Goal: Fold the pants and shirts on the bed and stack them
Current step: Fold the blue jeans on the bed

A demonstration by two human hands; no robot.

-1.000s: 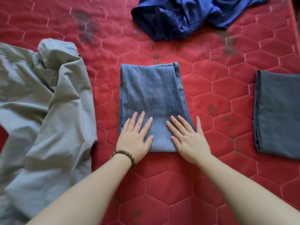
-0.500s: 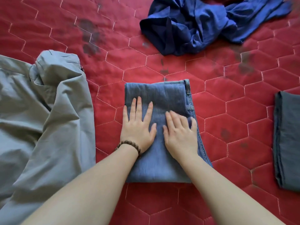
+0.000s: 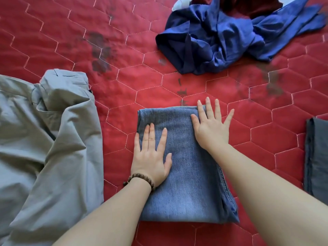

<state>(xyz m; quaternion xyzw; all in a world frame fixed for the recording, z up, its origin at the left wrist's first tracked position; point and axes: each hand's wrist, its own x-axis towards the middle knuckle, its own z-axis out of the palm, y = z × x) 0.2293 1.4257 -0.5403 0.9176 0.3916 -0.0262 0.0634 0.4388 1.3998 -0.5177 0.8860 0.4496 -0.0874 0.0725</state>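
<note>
Both hands have slid from the folded jeans' (image 3: 186, 174) near end toward the far fold: left hand (image 3: 150, 155) and right hand (image 3: 211, 126) press flat, grips wide. Mid-bed (image 3: 124, 50), the jeans look smoothed, ready for stacking.

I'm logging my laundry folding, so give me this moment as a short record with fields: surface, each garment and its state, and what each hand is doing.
surface: red quilted bedcover with dark stains
jeans: folded into a rectangle, centre
left hand: flat on the jeans' left side, fingers straight, beaded bracelet on the wrist
right hand: flat on the jeans' far right corner, fingers spread
grey garment: unfolded, left
blue garment: crumpled, far right
dark grey item: folded, right edge, partly out of view
</note>
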